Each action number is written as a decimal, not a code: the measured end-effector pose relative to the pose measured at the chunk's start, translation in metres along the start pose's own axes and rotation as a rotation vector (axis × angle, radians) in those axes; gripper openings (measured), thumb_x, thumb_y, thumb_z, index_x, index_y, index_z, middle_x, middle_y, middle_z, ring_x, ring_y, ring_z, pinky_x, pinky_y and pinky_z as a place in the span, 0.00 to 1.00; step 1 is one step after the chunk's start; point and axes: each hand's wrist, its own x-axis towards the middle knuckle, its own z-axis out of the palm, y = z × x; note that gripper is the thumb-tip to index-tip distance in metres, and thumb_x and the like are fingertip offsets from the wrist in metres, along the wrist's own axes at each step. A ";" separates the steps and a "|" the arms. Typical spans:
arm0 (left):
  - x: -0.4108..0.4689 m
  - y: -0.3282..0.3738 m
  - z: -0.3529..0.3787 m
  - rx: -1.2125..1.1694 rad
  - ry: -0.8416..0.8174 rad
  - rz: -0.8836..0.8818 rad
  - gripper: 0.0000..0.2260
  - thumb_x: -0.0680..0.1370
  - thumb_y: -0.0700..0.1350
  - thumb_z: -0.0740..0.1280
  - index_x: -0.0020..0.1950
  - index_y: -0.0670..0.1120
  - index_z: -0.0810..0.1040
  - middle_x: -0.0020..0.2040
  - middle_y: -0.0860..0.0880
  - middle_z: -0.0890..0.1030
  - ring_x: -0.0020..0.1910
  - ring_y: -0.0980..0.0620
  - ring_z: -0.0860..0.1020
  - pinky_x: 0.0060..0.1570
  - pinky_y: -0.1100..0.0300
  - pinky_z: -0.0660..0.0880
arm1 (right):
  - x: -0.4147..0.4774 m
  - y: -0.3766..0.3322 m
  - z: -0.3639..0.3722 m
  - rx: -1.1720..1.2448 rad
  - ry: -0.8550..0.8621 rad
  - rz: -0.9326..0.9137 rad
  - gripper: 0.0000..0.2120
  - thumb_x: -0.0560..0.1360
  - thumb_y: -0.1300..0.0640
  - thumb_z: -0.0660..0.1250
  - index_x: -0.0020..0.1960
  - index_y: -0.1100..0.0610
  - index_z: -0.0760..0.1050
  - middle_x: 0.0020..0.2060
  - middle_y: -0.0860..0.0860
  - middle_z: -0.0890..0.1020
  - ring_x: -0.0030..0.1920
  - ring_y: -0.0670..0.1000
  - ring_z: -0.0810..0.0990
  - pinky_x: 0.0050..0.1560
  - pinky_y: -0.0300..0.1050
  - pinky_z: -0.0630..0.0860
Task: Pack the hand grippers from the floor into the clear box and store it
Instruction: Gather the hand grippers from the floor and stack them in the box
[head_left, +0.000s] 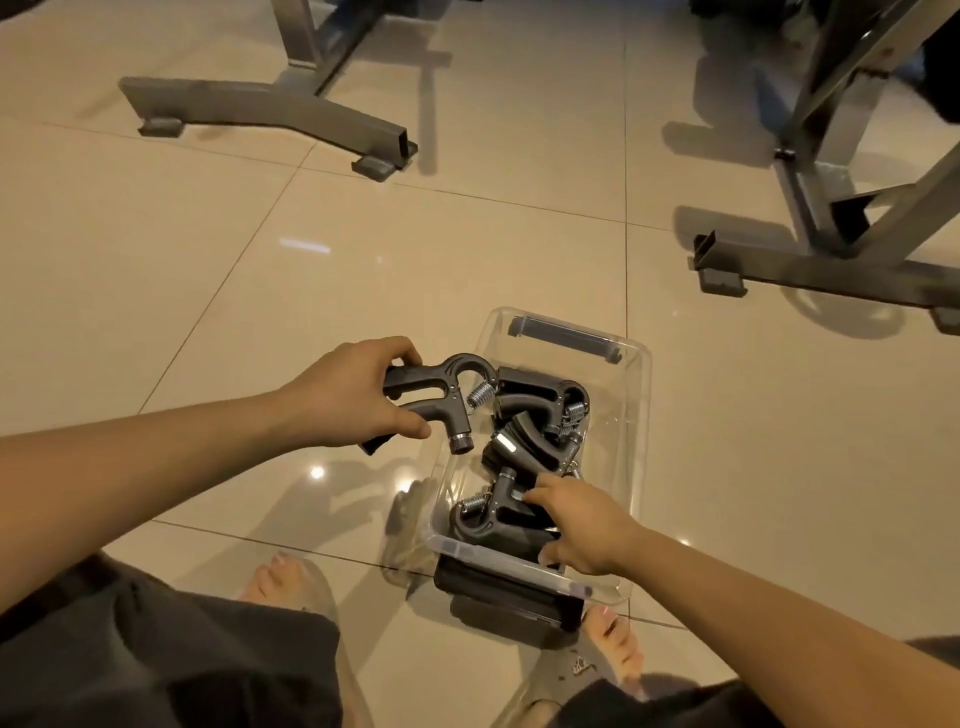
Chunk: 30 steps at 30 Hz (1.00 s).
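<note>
A clear plastic box (631, 415) stands on the tiled floor in front of me, with dark latches at its near and far ends. Several black hand grippers with metal springs lie jumbled inside it (540, 410). My left hand (353, 395) is closed around the handles of one black hand gripper (441, 395), holding it just over the box's left rim. My right hand (582, 525) reaches into the near end of the box, fingers on the handle of another hand gripper (493, 514) lying there.
Grey metal legs of gym equipment stand on the floor at the back left (270, 111) and at the right (831, 265). My feet in sandals (618, 649) sit just below the box. Beige glossy tiles stretch to the left.
</note>
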 end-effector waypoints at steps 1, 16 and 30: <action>0.002 0.000 0.000 -0.003 -0.003 -0.001 0.23 0.65 0.53 0.82 0.54 0.54 0.75 0.41 0.53 0.80 0.38 0.52 0.80 0.35 0.59 0.70 | 0.001 0.000 0.004 -0.014 0.006 -0.017 0.36 0.68 0.48 0.78 0.73 0.52 0.70 0.60 0.48 0.73 0.59 0.53 0.74 0.57 0.50 0.76; 0.011 0.009 0.007 0.008 -0.035 0.056 0.23 0.65 0.54 0.82 0.54 0.54 0.75 0.41 0.52 0.79 0.38 0.52 0.79 0.36 0.59 0.71 | 0.010 0.000 0.016 -0.024 0.021 -0.029 0.31 0.70 0.48 0.77 0.70 0.52 0.72 0.59 0.49 0.74 0.60 0.54 0.74 0.58 0.53 0.76; 0.008 0.003 0.010 0.053 -0.041 0.052 0.24 0.65 0.54 0.82 0.56 0.53 0.75 0.40 0.53 0.79 0.38 0.54 0.78 0.36 0.58 0.71 | 0.008 -0.002 -0.009 0.206 0.030 0.060 0.31 0.70 0.46 0.77 0.69 0.54 0.74 0.59 0.49 0.77 0.57 0.52 0.78 0.57 0.49 0.77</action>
